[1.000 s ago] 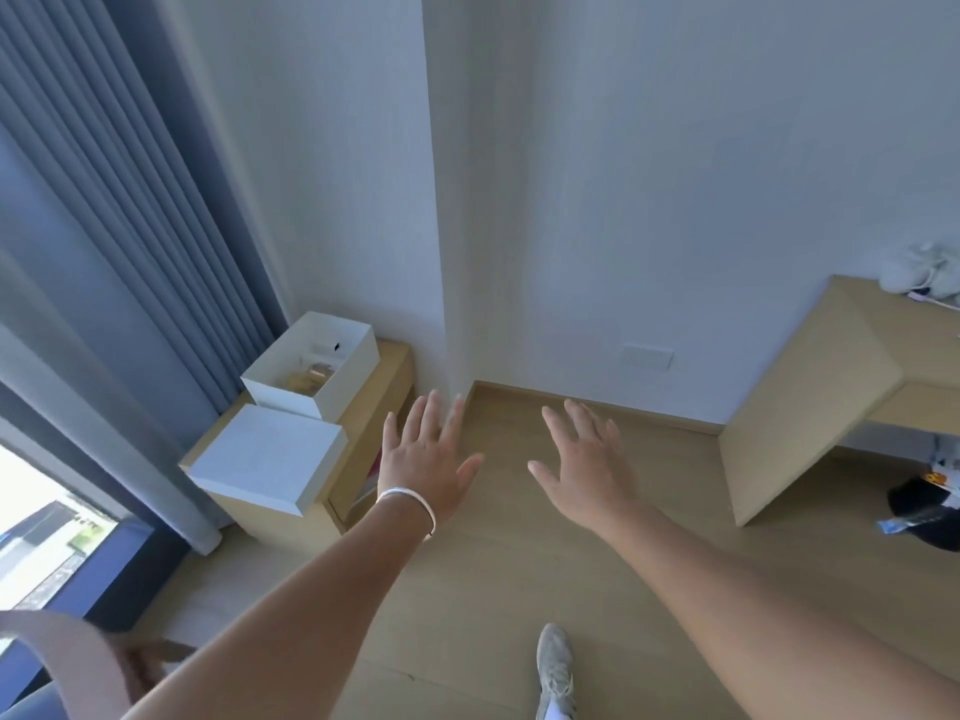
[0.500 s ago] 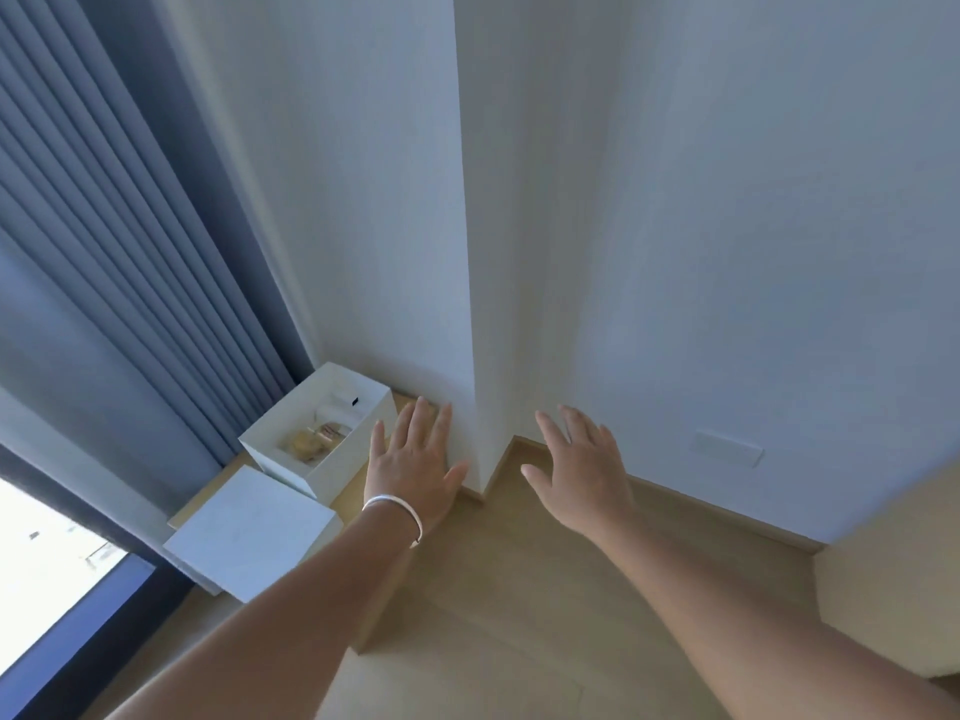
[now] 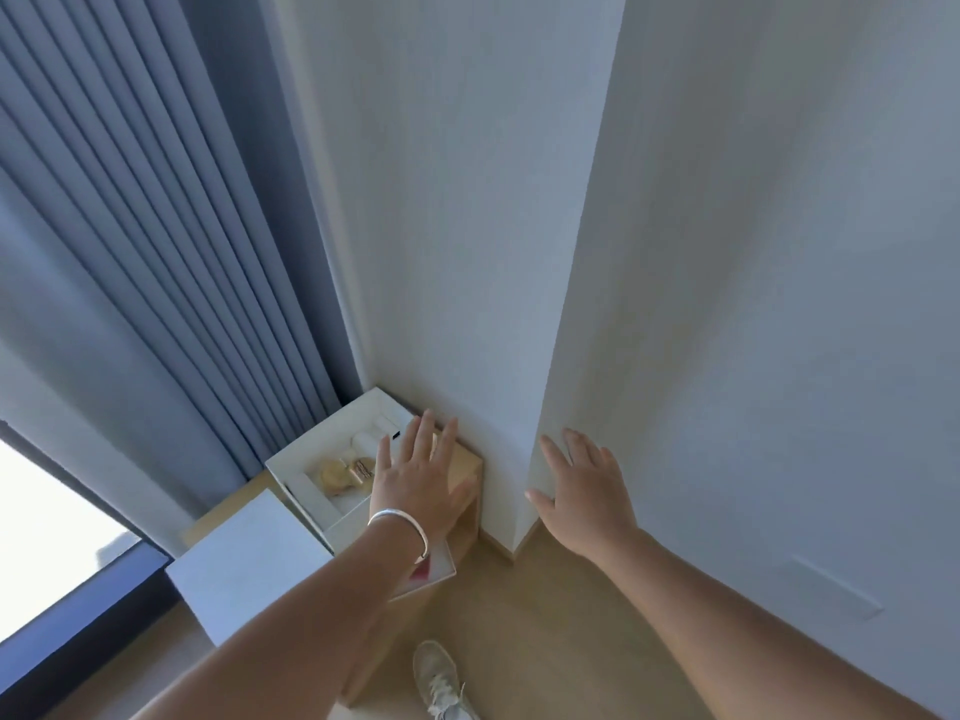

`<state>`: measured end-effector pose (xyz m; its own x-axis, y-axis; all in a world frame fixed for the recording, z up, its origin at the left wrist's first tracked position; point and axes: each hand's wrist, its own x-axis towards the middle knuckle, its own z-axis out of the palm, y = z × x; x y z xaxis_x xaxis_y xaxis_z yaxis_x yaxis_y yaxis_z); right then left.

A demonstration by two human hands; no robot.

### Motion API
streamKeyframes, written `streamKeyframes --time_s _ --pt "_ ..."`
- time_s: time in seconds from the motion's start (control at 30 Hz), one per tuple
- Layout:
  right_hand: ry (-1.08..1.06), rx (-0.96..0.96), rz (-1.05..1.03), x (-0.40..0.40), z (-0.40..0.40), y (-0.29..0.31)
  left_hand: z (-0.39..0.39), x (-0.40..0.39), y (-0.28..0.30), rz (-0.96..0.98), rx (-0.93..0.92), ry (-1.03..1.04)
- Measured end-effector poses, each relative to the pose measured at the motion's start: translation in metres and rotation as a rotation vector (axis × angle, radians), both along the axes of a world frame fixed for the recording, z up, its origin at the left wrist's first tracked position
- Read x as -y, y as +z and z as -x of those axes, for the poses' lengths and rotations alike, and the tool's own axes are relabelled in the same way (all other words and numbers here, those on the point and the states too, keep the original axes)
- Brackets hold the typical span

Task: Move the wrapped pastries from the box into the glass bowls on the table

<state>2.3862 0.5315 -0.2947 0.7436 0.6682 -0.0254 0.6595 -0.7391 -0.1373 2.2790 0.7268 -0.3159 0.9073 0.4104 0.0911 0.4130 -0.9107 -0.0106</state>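
Pastries: the wrapped pastries (image 3: 345, 472) lie inside the open white box (image 3: 332, 462), near its middle, pale and golden; how many there are you cannot tell.
Box: it sits on top of a low wooden cabinet (image 3: 465, 467) in the corner, against the white wall (image 3: 447, 210) and beside the blue-grey curtain (image 3: 135, 241).
Lid: a white lid (image 3: 249, 558) lies flat just beside the box, on the side nearer you.
Your left hand: your left hand (image 3: 421, 485) hovers palm down over the right edge of the box, fingers straight and slightly spread, holding nothing; a silver bangle (image 3: 400, 524) circles the wrist.
Your right hand: your right hand (image 3: 584, 493) is out in front of the wall's corner, fingers straight and loosely spread, holding nothing; whether it touches the wall you cannot tell.
Floor: pale wood floor (image 3: 545, 631), with your light shoe (image 3: 441, 678) at the bottom edge.
Window: a bright window (image 3: 47, 543) shows at the lower left.
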Motion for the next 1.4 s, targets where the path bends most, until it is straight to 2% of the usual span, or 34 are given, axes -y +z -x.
streamKeyframes --time_s 0.3,0.5,0.8,1.0,1.17,1.4 --pt "0.238 -0.043 0.06 -0.158 -0.099 -0.004 -0.06 -0.146 -0.023 0.066 -0.035 0.228" --pt "0.4 -0.035 0.035 -0.254 -0.119 -0.007 -0.056 -0.211 -0.016 0.096 -0.039 0.37" --pt "0.702 -0.074 0.009 -0.369 -0.119 -0.028 -0.01 -0.264 -0.008 0.123 -0.055 0.649" --pt "0.861 -0.203 0.04 -0.412 -0.102 -0.049 0.013 -0.267 -0.015 0.159 -0.091 0.843" --pt "0.885 -0.238 0.098 -0.422 -0.1 -0.077 0.015 -0.269 -0.041 0.232 -0.14 0.854" --pt "0.874 -0.299 0.265 -0.423 -0.111 -0.147 -0.006 -0.277 -0.108 0.423 -0.275 0.7"
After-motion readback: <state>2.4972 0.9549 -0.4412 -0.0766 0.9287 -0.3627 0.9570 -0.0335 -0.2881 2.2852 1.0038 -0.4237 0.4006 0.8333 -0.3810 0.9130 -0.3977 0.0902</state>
